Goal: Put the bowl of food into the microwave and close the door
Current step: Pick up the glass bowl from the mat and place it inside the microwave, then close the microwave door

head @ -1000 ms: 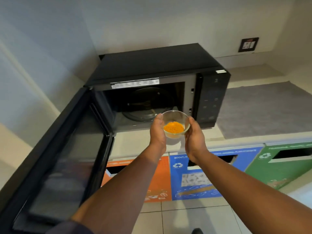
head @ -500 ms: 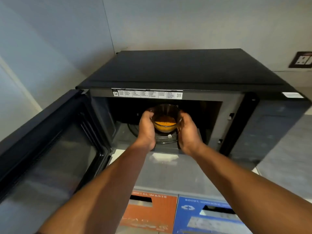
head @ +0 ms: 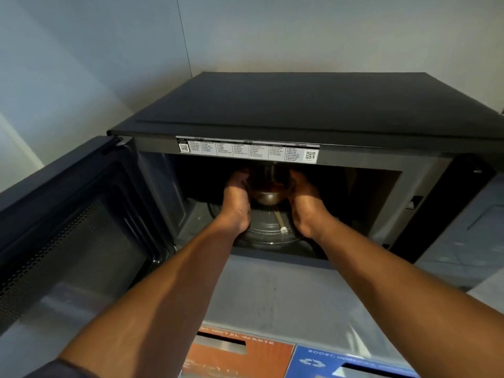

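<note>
A black microwave [head: 300, 110] stands on the counter with its door [head: 71, 241] swung wide open to the left. Both my hands reach inside the dark cavity. My left hand [head: 236, 199] and my right hand [head: 306, 203] grip the two sides of a small clear glass bowl [head: 268, 193] with orange food in it. The bowl sits low over the middle of the glass turntable [head: 268, 230]; whether it touches the plate I cannot tell. Its top is in shadow under the cavity's upper edge.
The control panel [head: 469, 219] is on the microwave's right side. A white label strip [head: 246, 150] runs above the opening. Below the grey counter edge [head: 272, 293] are an orange waste bin [head: 234, 356] and a blue recycling bin [head: 346, 364]. Walls close in behind and on the left.
My hands have carried the bowl from in front of the microwave, through the opening, deep into the cavity over the turntable. The view has moved closer to the microwave.
</note>
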Demonstrator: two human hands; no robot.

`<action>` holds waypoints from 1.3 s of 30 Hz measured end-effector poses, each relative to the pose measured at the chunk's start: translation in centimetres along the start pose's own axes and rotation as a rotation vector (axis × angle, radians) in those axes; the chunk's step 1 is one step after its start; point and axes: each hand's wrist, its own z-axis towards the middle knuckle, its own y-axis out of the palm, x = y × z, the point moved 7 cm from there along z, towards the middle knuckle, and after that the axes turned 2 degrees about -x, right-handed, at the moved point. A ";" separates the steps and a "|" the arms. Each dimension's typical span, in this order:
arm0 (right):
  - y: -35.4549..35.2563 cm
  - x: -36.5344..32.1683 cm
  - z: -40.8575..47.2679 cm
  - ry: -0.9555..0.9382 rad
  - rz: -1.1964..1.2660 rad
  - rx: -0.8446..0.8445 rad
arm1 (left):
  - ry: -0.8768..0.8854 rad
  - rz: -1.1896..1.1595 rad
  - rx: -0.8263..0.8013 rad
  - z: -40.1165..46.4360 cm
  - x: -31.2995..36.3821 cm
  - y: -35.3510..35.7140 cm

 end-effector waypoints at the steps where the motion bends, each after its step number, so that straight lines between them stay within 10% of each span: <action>1: 0.1 0.1 0.1 0.003 0.001 -0.005 | -0.005 0.008 -0.007 0.1 -0.1 -0.1; 30: 0.5 -3.0 -12.4 -0.109 -0.181 0.086 | 0.151 0.349 0.136 -14.3 7.5 -2.3; 39: -0.4 -14.6 -22.6 -0.511 -0.964 0.205 | 0.598 1.368 0.270 -24.5 19.2 -1.7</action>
